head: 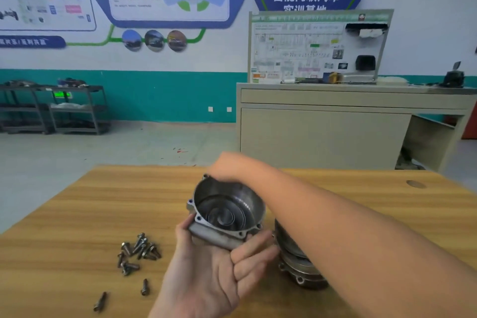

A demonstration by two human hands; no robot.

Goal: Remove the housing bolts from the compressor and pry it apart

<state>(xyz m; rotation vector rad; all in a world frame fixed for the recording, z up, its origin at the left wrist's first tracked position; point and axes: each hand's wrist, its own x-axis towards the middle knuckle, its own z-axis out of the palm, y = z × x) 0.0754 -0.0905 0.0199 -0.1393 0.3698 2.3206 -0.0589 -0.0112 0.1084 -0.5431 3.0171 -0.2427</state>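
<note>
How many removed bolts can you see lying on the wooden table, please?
About 9, though overlaps may hide more. Roughly seven sit in a loose pile of bolts left of the left hand; a single bolt lies nearer; the last bolt lies nearest the table's front edge.

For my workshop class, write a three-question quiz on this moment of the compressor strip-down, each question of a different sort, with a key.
1. True or false: the housing half with the spiral scroll inside rests flat on the wooden table.
2. Multiple choice: the removed bolts lie A) inside the housing half, B) on the table left of the left hand, C) on the beige cabinet.
3. Short answer: which hand grips the far rim of the housing half?

Key
1. False: both hands hold it above the table.
2. B
3. The right hand. The rest of the compressor sits on the table beneath that forearm.
</note>
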